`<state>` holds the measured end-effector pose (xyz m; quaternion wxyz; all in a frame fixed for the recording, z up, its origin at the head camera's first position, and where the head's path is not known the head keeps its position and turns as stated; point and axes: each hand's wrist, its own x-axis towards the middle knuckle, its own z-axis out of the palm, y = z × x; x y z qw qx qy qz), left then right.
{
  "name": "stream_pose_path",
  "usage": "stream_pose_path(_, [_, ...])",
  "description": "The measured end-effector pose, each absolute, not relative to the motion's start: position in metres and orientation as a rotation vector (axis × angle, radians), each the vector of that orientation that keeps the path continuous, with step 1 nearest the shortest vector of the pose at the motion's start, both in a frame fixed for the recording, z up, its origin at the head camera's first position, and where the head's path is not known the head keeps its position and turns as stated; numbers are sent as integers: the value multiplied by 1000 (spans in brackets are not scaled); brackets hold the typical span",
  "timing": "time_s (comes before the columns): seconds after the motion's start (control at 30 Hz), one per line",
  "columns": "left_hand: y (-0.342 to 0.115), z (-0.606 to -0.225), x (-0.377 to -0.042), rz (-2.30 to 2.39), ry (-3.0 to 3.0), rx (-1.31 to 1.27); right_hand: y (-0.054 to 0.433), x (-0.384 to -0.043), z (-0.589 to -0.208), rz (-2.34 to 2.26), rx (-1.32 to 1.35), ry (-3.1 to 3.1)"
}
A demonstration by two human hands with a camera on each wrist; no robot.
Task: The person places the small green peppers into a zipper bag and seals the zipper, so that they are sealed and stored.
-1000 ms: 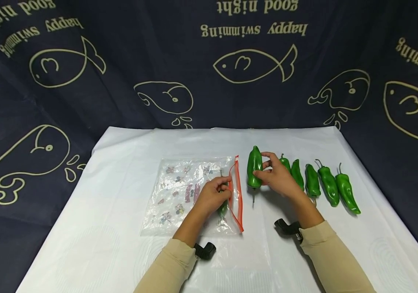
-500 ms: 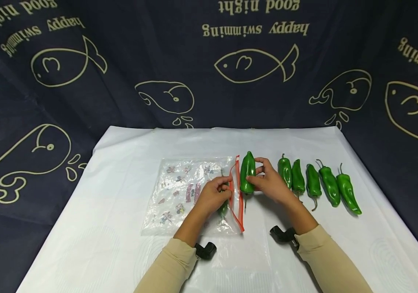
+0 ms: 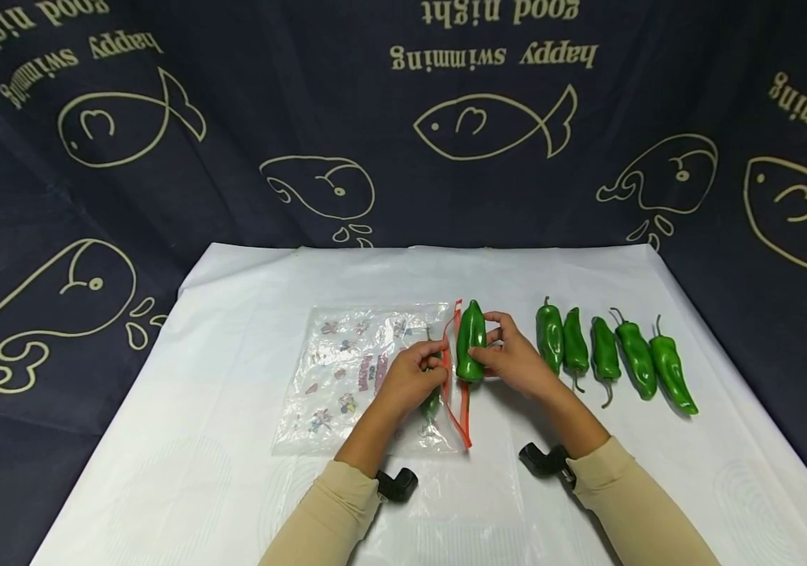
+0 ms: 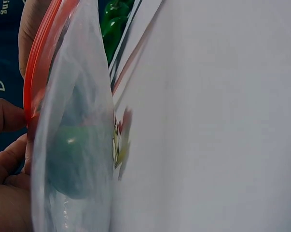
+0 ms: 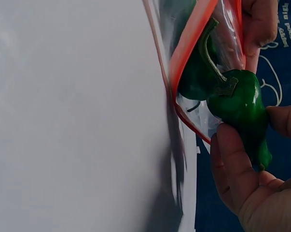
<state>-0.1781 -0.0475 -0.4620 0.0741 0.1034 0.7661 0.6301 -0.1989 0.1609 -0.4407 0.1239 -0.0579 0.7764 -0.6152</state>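
My right hand (image 3: 516,358) pinches a green pepper (image 3: 471,338) between thumb and fingers, tip pointing away and stem end toward me. The pepper stands at the mouth of a clear zip bag (image 3: 339,385) with a red zip strip. In the right wrist view, the held pepper's stem (image 5: 208,53) reaches into the parted opening. My left hand (image 3: 410,381) grips the upper edge of the bag's mouth, holding it lifted. Another green pepper (image 5: 196,79) lies inside the bag, partly hidden under the left hand in the head view.
Several green peppers (image 3: 604,350) lie in a loose row on the right side of the white-covered table (image 3: 163,409). A dark cloth (image 3: 346,71) with fish drawings hangs behind the table.
My right hand has carried the pepper leftward and slightly toward me, from right of the bag up to its red mouth. The left hand has stayed in place on the bag edge.
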Motion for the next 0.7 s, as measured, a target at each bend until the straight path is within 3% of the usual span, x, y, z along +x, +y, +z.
stream_pose_path(0.7, [-47,-464,-179,1913,2284,323,159,-195,-448,-1647,-236,2306])
